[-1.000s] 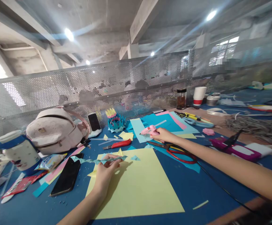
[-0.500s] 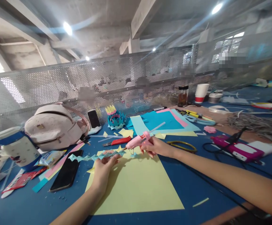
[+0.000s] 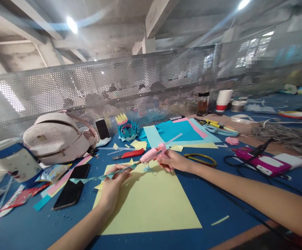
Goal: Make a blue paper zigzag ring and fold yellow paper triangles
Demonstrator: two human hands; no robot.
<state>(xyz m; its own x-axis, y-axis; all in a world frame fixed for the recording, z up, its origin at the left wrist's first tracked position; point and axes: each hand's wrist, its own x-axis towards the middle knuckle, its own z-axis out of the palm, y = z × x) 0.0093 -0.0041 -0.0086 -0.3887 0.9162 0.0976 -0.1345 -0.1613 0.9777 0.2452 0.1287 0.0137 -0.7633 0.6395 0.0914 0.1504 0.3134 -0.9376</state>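
My left hand [image 3: 111,187] pinches a long zigzag strip of teal folded paper [image 3: 88,179] above a large yellow sheet [image 3: 151,205] on the blue table. My right hand [image 3: 173,161] grips a pink hot glue gun [image 3: 153,154], its nozzle pointing left at the strip's right end near my left fingers. A clear glue stick juts from the gun's back. A black cord runs from it across the table to the right.
A teal and yellow paper flower [image 3: 127,129] and coloured sheets [image 3: 177,133] lie behind. A red box cutter [image 3: 131,153], yellow-handled scissors [image 3: 201,159], two phones [image 3: 71,191], a pale backpack [image 3: 58,137], a mug [image 3: 15,159], a pink box [image 3: 264,163] surround the sheet. A perforated metal screen [image 3: 62,93] bounds the far edge.
My right hand lifted the glue gun off the sheets behind and brought it left and nearer, to the end of the strip. The left hand kept its hold and the strip tilted slightly.
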